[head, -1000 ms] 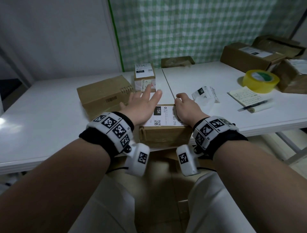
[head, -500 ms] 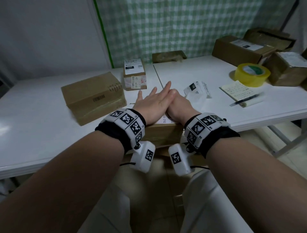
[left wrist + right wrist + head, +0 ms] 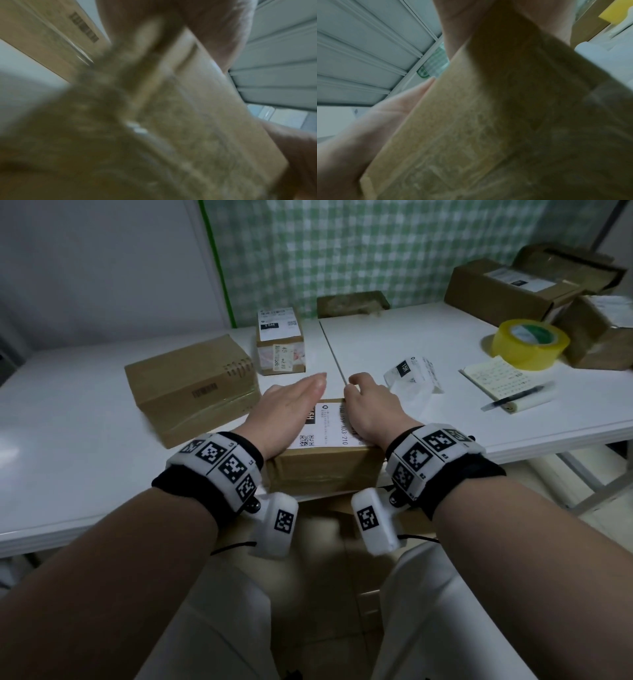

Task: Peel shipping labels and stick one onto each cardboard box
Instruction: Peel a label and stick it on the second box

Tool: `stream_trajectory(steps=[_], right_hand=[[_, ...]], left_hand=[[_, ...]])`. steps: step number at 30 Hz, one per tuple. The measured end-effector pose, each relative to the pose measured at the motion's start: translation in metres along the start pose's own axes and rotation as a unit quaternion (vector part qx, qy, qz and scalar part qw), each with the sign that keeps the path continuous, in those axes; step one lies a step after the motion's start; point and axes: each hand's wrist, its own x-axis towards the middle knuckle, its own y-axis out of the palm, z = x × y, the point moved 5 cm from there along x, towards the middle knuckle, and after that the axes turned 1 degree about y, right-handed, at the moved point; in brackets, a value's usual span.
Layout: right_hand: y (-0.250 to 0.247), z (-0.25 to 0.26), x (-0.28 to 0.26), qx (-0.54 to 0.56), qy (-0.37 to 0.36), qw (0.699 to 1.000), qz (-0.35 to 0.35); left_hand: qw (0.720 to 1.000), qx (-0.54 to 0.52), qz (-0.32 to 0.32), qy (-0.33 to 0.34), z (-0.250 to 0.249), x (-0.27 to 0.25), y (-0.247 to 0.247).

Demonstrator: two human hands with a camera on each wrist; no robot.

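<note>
A cardboard box (image 3: 322, 470) sits at the table's near edge with a white shipping label (image 3: 325, 429) on its top. My left hand (image 3: 291, 405) lies flat on the label's left part, fingers straight and together. My right hand (image 3: 370, 405) rests on the box's right side, its fingers curled over the far edge. Both wrist views are blurred and show the box's brown side (image 3: 197, 121) (image 3: 471, 121) close up. A loose label with its backing sheet (image 3: 411, 374) lies just right of the box.
A plain brown box (image 3: 191, 385) stands to the left and a small labelled box (image 3: 279, 340) behind. At the right are a yellow tape roll (image 3: 529, 344), a notepad with a pen (image 3: 503, 385) and several boxes (image 3: 507, 289). Another box (image 3: 352, 302) sits against the checked wall.
My left hand slid right across the label until it touched the right hand, then moved back left. The right hand stayed on the box.
</note>
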Motion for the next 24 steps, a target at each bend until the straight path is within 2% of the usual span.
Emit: stream_trajectory(steps=[3,9,12,15,19,21,24], right_hand=[[0.0,-0.002,0.002,0.012,0.013,1.0,-0.005],[0.002,-0.006,0.006,0.056,0.033,0.998,-0.004],[0.0,-0.007,0.006,0.041,0.044,0.998,-0.019],[-0.011,-0.01,0.007,0.048,0.062,0.996,-0.048],[-0.034,0.002,0.011,0.181,0.05,0.977,-0.104],[-0.033,0.016,0.013,0.212,0.032,0.974,-0.069],[-0.018,0.036,0.014,0.189,0.007,0.98,0.061]], left_hand=[[1.0,0.013,0.021,0.012,0.003,-0.013,0.0],[0.984,0.093,0.148,0.035,0.007,-0.026,-0.006],[0.983,0.092,0.155,0.032,0.008,-0.029,-0.01],[0.993,0.044,0.105,0.009,0.016,-0.031,-0.021],[0.994,-0.096,-0.022,-0.053,0.029,-0.029,-0.051],[0.988,-0.118,-0.087,-0.053,0.025,-0.024,-0.064],[0.977,-0.121,-0.17,-0.049,0.016,-0.013,-0.077]])
